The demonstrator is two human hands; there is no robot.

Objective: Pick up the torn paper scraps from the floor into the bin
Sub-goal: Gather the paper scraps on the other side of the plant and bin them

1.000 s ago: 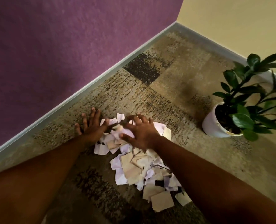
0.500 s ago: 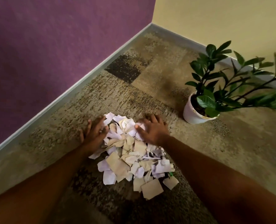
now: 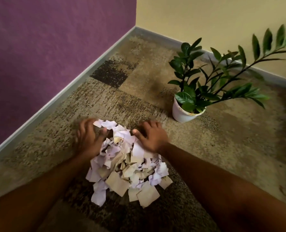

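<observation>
The torn paper scraps [image 3: 127, 164] lie heaped in one mound on the carpet [image 3: 222, 148], a mix of pale lilac-white crumpled bits and flat tan squares with ragged edges. The left hand [image 3: 88, 139] cups the pile's far left side, fingers curled and touching paper; the right hand [image 3: 151, 136] presses against the far right side, fingers spread, clutching nothing. Compared with half a second ago, the hands have drawn closer to the person and the scraps are bunched tighter and higher. The carpet is short, mottled brown and beige pile. A white pot [image 3: 183, 114] with a glossy-leaved plant [image 3: 205, 81] stands to the right, apart from the heap.
</observation>
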